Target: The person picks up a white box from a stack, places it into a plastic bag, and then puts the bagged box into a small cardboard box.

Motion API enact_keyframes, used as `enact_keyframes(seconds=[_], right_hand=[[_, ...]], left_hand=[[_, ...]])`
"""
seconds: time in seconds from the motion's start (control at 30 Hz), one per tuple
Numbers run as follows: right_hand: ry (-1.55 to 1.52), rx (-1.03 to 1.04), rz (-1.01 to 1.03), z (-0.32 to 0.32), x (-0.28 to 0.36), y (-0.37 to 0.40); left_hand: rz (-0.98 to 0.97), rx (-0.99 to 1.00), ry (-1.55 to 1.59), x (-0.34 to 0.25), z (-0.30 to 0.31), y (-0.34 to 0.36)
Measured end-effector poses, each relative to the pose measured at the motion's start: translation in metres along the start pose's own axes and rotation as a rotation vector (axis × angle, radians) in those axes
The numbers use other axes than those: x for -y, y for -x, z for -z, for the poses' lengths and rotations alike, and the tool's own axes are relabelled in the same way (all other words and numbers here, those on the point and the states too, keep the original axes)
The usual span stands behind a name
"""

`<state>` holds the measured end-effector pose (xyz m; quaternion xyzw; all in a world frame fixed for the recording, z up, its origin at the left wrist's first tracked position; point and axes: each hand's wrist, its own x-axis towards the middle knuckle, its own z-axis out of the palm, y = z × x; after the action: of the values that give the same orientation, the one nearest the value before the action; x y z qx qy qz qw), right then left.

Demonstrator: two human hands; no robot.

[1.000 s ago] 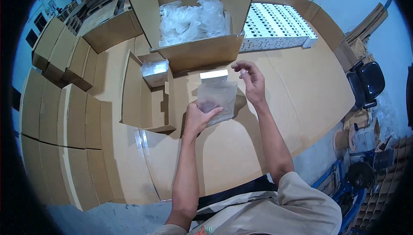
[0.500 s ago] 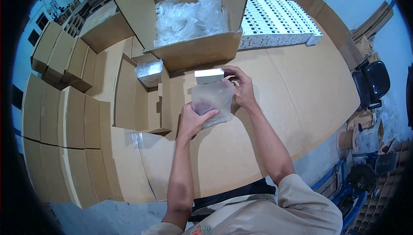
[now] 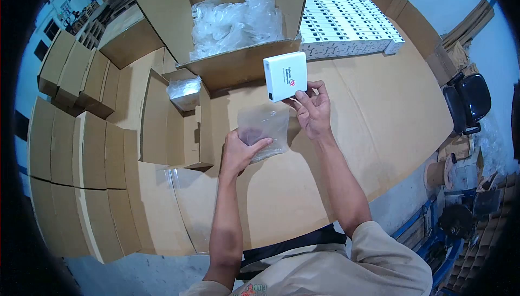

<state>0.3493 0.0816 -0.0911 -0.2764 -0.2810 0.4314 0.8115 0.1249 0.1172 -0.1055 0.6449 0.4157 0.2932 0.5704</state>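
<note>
My left hand grips a clear plastic bag near its bottom, with the thumb lying across the front. Up and to the right, my right hand pinches a small white box by its lower right corner. The box's broad printed face is turned towards me and stands slightly tilted, outside and above the bag. Left of the bag is an open cardboard carton, which has a plastic-wrapped package at its far end.
A large open carton full of clear plastic bags stands at the back. Rows of white boxes lie behind right on the cardboard-covered table. Brown cartons are stacked along the left. A black chair stands beyond the right edge.
My right hand has raised the white box slightly and turned it, so its printed face shows instead of its narrow side. The left hand and plastic bag have hardly moved.
</note>
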Motion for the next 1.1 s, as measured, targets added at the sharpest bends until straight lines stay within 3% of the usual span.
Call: enact_keyframes(seconds=[0.13,0.23,0.97,1.1], right_hand=[[0.108,0.065,0.052,-0.005,0.004,0.002],[0.371,0.086,0.115,0.001,0.005,-0.001],[0.497,0.231,0.006,0.002,0.026,0.004],[0.511,0.222,-0.046,-0.006,0.020,0.006]], left_hand=[[-0.017,-0.019,-0.017,0.000,0.000,0.000],[0.017,-0.035,-0.062,-0.001,0.001,0.001],[0.052,0.042,-0.054,-0.003,0.001,0.000],[-0.015,0.025,-0.025,-0.005,0.000,0.000]])
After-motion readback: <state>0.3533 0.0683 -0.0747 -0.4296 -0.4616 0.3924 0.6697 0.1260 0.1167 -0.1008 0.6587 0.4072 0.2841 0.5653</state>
